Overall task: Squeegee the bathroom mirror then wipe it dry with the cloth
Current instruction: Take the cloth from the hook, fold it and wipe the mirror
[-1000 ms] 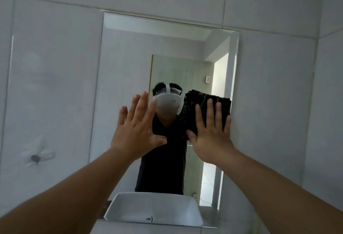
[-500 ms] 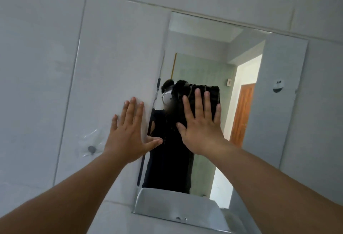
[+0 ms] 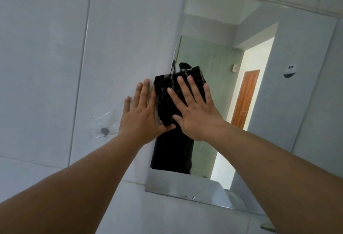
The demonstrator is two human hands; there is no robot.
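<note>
The frameless mirror (image 3: 219, 35) hangs on the white tiled wall. A dark folded cloth (image 3: 164, 102) lies flat against the glass at the mirror's left edge. My right hand (image 3: 194, 111) presses it there with a flat palm and spread fingers. My left hand (image 3: 141, 115) rests flat on the wall tile just left of the mirror's edge, fingers apart, its thumb under the cloth's lower corner. The cloth hides most of my reflection. No squeegee is in view.
A small dark hook (image 3: 104, 131) on a clear adhesive patch sticks out of the wall to the left of my left hand. The mirror reflects a white basin (image 3: 185, 185), an orange door (image 3: 245, 98) and a white wall fitting (image 3: 289, 70).
My right hand has slid the cloth leftwards across the glass to the mirror's left edge. My left hand has moved off the mirror onto the wall tile and now touches the cloth.
</note>
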